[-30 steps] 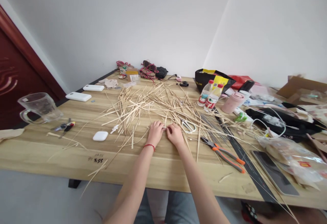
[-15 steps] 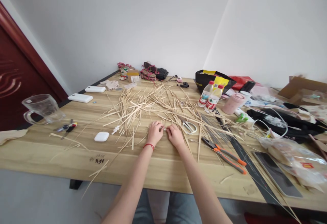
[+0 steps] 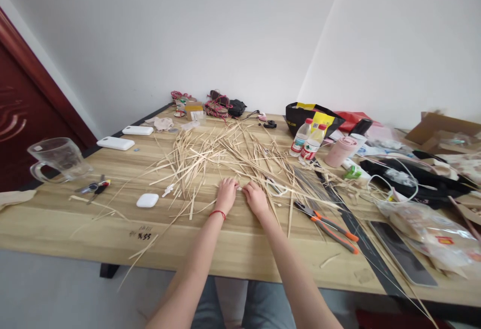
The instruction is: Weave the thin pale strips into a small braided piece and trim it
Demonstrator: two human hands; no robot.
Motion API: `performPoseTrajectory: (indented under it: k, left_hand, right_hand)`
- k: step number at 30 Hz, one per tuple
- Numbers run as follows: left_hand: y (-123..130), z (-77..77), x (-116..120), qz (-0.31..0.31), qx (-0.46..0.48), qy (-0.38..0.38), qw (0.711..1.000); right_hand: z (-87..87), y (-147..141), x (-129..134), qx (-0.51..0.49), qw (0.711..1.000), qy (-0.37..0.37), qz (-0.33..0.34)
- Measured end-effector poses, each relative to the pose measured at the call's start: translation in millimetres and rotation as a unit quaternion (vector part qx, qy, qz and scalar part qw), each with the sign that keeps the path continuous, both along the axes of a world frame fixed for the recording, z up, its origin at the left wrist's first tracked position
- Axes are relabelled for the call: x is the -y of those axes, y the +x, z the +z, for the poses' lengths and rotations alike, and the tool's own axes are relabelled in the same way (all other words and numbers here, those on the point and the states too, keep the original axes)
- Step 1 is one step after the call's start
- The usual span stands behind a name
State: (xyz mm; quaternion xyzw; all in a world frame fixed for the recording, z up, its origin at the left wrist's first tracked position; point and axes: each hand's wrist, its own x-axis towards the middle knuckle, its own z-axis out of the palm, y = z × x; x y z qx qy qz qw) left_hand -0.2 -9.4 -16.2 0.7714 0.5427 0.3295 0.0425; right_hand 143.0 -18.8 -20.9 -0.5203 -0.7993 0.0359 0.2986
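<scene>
The person's two bare hands meet low over the wooden table [image 3: 75, 224], near its front edge, with both forearms reaching in from below. The left hand [image 3: 226, 194], with a red cord bracelet [image 3: 218, 213] at its wrist, has its fingers curled and angled toward the other hand. The right hand [image 3: 255, 196] mirrors it, fingers bent inward, the two sets of fingertips close to each other. A small pale piece [image 3: 239, 188] shows between them; it is too small to tell whether either hand pinches it or only touches it.

Just beyond the fingers spreads a loose, tangled heap of thin straw-coloured strips [image 3: 203, 156], many crossing one another. White-handled scissors [image 3: 277, 187] lie just beside the right hand, among the strips. Farther right, pliers [image 3: 334, 233] with orange and grey handles rest on the table, and a dark-screened phone [image 3: 404, 254] lies beyond them, near the front edge.

On the left side, a white rounded case [image 3: 147, 200] lies near the heap, and a clear glass mug [image 3: 62, 161] is well apart from the hands. Two red-capped bottles [image 3: 307, 142] stand behind the scissors, with a pink cup [image 3: 341, 151] to their right.
</scene>
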Motion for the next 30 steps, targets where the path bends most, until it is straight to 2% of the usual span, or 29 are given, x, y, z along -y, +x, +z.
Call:
performPoseTrajectory:
  k: [9, 18, 24, 27, 30]
  left_hand:
    - [-1.7, 0.4, -0.3, -0.009, 0.01, -0.004, 1.0]
    - [-0.6, -1.1, 0.7, 0.006, -0.038, -0.002, 0.999]
    - [-0.3, -1.5, 0.2, 0.003, -0.036, -0.003, 0.999]
    - [-0.2, -1.9, -0.2, -0.007, -0.036, -0.013, 0.999]
    - [0.2, -2.6, -1.3, -0.007, -0.035, -0.026, 0.999]
  right_hand:
    - [-1.6, -1.2, -0.4, 0.0, 1.0, -0.003, -0.007]
    - [0.7, 0.4, 2.4, -0.01, 1.0, -0.013, -0.007]
    - [6.1, -1.5, 10.0, 0.007, 1.0, -0.005, -0.01]
    - [9.6, 8.4, 15.0, 0.037, 0.999, -0.002, -0.003]
    - [14.9, 32.3, 12.3, 0.082, 0.996, -0.015, -0.009]
